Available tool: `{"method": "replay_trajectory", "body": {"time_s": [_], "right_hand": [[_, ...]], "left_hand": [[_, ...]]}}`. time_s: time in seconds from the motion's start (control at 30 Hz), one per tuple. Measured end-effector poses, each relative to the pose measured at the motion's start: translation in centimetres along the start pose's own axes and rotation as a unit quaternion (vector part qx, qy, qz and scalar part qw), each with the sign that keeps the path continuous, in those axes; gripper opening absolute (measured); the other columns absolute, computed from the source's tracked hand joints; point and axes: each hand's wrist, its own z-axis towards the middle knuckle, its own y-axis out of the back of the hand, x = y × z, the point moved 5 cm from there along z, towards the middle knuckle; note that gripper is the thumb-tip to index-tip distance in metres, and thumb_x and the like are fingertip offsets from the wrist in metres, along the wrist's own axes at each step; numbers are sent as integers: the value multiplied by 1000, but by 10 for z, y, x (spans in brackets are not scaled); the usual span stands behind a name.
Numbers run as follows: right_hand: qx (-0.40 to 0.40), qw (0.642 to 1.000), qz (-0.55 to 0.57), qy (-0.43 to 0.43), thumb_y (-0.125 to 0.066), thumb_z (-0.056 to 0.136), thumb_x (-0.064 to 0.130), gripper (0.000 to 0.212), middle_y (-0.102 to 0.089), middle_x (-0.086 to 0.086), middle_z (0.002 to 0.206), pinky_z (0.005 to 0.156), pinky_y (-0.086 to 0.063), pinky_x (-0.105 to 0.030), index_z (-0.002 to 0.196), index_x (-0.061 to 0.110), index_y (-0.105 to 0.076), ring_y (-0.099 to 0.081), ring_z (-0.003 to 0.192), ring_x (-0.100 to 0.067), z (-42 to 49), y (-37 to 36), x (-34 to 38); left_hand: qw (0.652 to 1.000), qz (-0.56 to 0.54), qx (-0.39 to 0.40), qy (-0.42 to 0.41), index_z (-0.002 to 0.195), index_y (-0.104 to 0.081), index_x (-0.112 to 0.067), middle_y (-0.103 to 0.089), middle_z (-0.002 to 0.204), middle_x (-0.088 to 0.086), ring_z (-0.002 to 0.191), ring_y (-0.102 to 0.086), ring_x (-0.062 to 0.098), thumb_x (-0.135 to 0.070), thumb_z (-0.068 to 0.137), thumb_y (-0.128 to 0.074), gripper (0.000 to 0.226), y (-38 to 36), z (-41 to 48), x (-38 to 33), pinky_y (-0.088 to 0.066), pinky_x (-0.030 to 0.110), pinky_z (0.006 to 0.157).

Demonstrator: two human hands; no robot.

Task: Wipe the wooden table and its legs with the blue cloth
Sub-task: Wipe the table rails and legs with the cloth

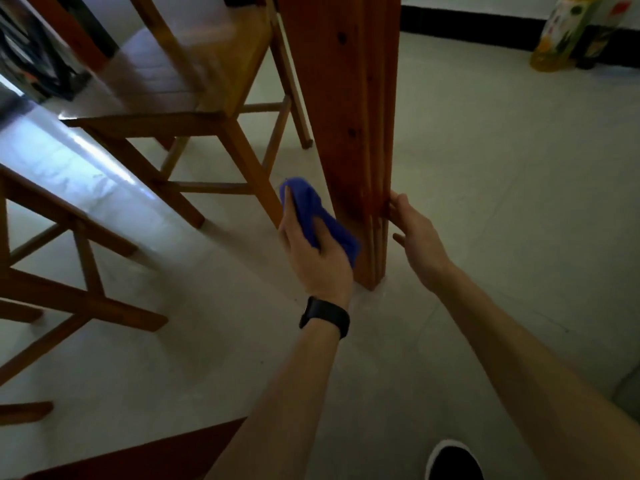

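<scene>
A thick reddish wooden table leg with grooved edges stands on the pale floor in the middle of the view. My left hand, with a black watch on its wrist, grips the blue cloth and holds it against the leg's lower left face. My right hand is on the other side of the leg, fingers apart, fingertips touching the grooved right edge near the bottom. The tabletop is out of view.
A wooden chair stands just left of the leg, another chair frame at the far left. A dark wooden edge is at the bottom. A colourful bottle stands by the far wall. My shoe is at bottom right.
</scene>
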Motion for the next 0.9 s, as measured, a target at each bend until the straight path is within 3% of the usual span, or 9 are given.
{"method": "replay_trajectory", "body": {"time_s": [0.13,0.2,0.3,0.37,0.47,0.6,0.7,0.8,0.9], "right_hand": [[24,999,-27,12,-14,104,53,49,-52,9,140,114,-34,-38,142,39,-42,-48,129,-9,7,4,-1],[27,999,-31,9,-14,104,53,40,-54,14,129,109,-36,-34,132,46,-42,-50,120,-5,9,5,0],[9,999,-30,-4,-18,102,58,46,-54,13,134,111,-37,-35,139,45,-43,-49,125,-7,11,6,-3],[4,999,-32,-18,-20,103,56,50,-53,10,136,109,-38,-34,143,38,-43,-49,126,-8,11,8,-3],[21,998,-41,-33,-19,104,52,51,-52,9,133,107,-38,-33,146,32,-42,-48,123,-9,6,9,3],[44,997,-38,-42,-19,104,51,53,-49,3,145,113,-36,-38,148,29,-39,-46,132,-13,-1,9,3],[49,998,-17,-19,-20,105,50,43,-51,13,137,107,-37,-31,143,42,-37,-45,120,-2,-2,4,-3],[37,999,0,-1,-23,106,46,33,-47,22,131,109,-37,-31,137,49,-35,-44,121,0,1,2,-10],[50,999,-6,-3,-21,107,45,39,-45,25,130,107,-36,-27,144,44,-35,-44,119,5,0,0,-11]], "left_hand": [[977,31,-21,-210,148,-31,-14,-36,146,16,124,-33,-15,-30,103,-43,50,-29,-8,-60,-33,1,96],[985,71,51,-148,150,-18,-35,-31,150,12,121,-36,-2,-53,100,-34,56,-35,-15,-41,-42,13,93],[961,186,195,-63,153,-4,-44,-26,149,2,110,-41,3,-40,97,-42,67,-27,-19,12,-45,17,86],[904,295,308,33,156,-7,-38,-35,145,4,90,-49,2,-21,101,-44,69,-18,-13,49,-41,9,72],[774,314,488,254,153,-30,-27,-59,116,4,86,-58,21,-13,103,-40,53,-11,-25,84,-52,36,81],[890,110,181,404,147,-33,-22,-58,110,5,98,-58,27,-14,104,-38,45,-3,-20,98,-50,46,86],[951,80,0,298,153,-22,-35,-49,139,9,114,-55,29,-29,104,-39,52,-16,-32,98,-49,49,93],[939,61,120,318,140,-39,-36,-67,107,17,86,-69,30,-57,98,-35,47,-56,-66,140,-60,51,71],[809,253,413,334,135,-50,-20,-66,108,11,93,-63,29,-33,101,-42,37,-57,-96,194,-54,46,85]]}}
